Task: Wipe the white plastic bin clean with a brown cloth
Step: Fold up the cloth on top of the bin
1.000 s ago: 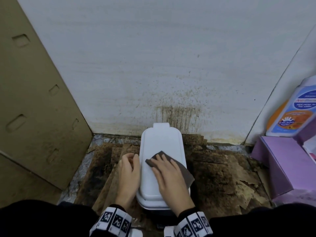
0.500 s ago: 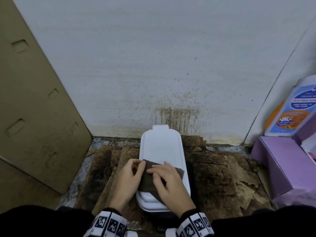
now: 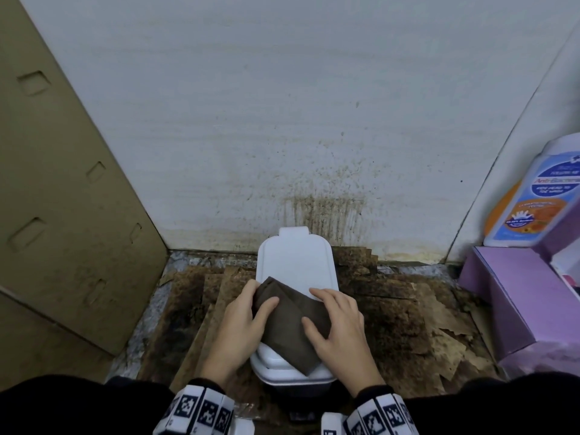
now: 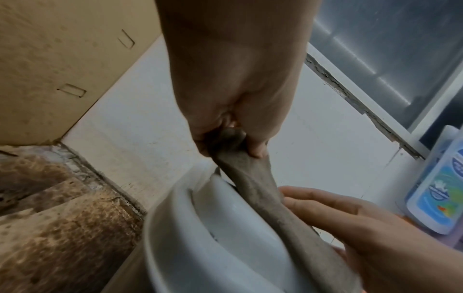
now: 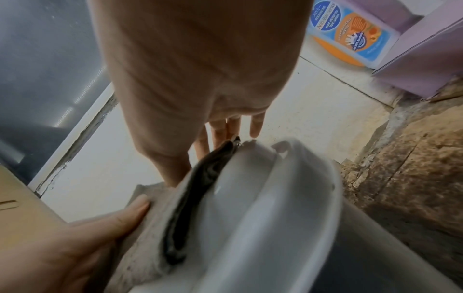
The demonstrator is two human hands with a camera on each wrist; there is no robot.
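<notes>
The white plastic bin point(image 3: 295, 265) stands on the floor against the wall, lid shut. A brown cloth point(image 3: 288, 324) lies across the near half of the lid. My left hand point(image 3: 251, 309) pinches the cloth's left corner between thumb and fingers, and the left wrist view shows that pinch point(image 4: 235, 142) plainly. My right hand point(image 3: 339, 324) rests flat on the cloth's right side with its fingers straight. From the right wrist, the cloth point(image 5: 198, 178) drapes over the bin's rim point(image 5: 288, 198). The near front of the bin is hidden by both hands.
A tall cardboard panel point(image 3: 62, 215) leans on the left. The wall point(image 3: 314, 136) behind the bin is stained brown. Dirty cardboard sheets point(image 3: 408, 324) cover the floor. A purple box point(image 3: 518, 293) and a bottle with a blue and orange label point(image 3: 539, 196) stand at the right.
My left hand has moved from beside the bin onto the cloth and taken its left corner. The cloth is now spread wider over the near lid, and my right hand has shifted right.
</notes>
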